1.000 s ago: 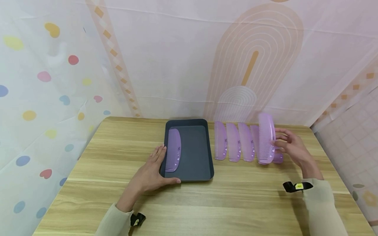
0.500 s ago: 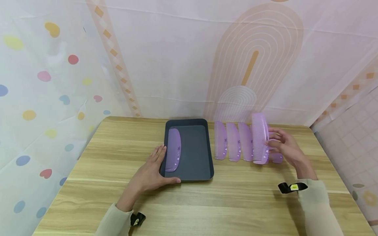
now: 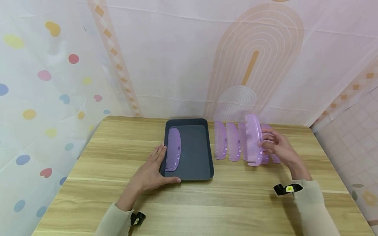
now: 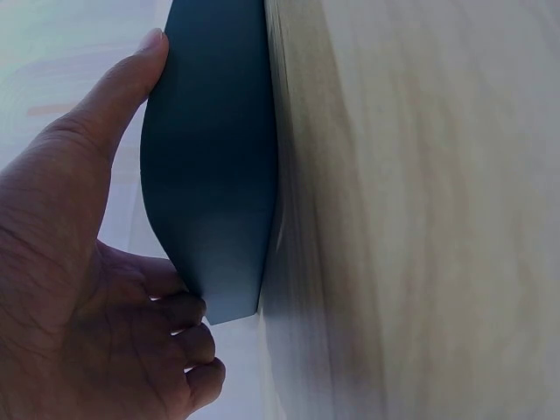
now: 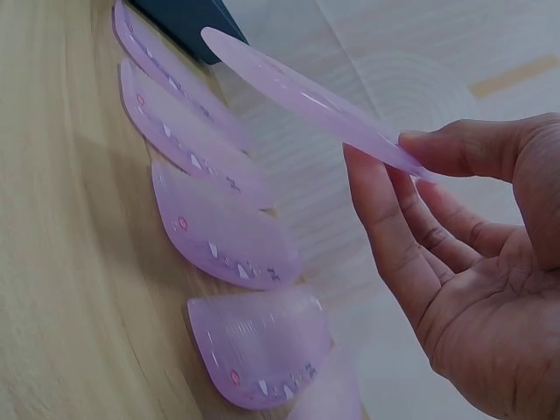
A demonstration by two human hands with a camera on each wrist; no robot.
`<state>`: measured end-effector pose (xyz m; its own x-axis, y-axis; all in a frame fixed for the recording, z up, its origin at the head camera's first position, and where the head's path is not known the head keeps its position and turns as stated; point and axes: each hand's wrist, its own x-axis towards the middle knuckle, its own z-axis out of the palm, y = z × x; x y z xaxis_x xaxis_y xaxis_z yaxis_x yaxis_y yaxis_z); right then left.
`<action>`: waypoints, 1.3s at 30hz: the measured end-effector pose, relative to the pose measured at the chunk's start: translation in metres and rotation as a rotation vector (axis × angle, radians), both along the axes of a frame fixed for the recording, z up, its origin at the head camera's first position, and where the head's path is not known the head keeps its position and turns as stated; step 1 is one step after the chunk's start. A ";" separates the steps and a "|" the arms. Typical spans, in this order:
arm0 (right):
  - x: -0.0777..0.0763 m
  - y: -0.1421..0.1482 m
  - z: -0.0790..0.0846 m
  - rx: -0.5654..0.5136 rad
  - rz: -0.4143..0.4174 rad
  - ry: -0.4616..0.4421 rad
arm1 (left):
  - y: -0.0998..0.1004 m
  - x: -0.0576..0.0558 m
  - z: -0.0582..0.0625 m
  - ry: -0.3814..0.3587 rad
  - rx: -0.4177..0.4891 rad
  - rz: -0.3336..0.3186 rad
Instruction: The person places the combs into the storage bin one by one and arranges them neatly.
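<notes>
My right hand [image 3: 279, 147] holds a lilac comb [image 3: 254, 141] in the air, thumb on one face and fingers on the other, as the right wrist view shows. Beneath and beside it several matching combs [image 3: 233, 142] lie in a row on the table; the held comb and hand partly cover some. To the left is a dark grey tray [image 3: 195, 150] with one lilac comb [image 3: 174, 150] along its left side. My left hand [image 3: 150, 173] rests at the tray's front left corner, thumb on the front rim and fingers along the left side.
The wooden table [image 3: 224, 203] backs onto a patterned cloth [image 3: 171, 65], which also runs along the left and right sides. In the right wrist view, the row of combs [image 5: 227, 236] lies beside the cloth, with a tray corner [image 5: 188, 26] beyond it.
My right hand has moved left with the comb, passing over the row and uncovering combs on the right. My left hand and the tray have stayed where they were.
</notes>
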<state>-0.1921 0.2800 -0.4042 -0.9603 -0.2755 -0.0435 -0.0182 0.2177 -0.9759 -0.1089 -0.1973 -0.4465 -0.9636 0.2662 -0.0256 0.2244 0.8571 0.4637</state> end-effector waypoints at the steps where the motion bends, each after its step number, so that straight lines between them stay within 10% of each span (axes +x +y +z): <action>1: 0.000 -0.001 0.000 -0.002 0.000 -0.003 | 0.000 0.000 0.000 0.000 -0.001 0.000; 39: -0.002 -0.043 -0.011 -0.040 0.057 -0.041 | 0.002 0.003 0.002 -0.008 0.020 0.001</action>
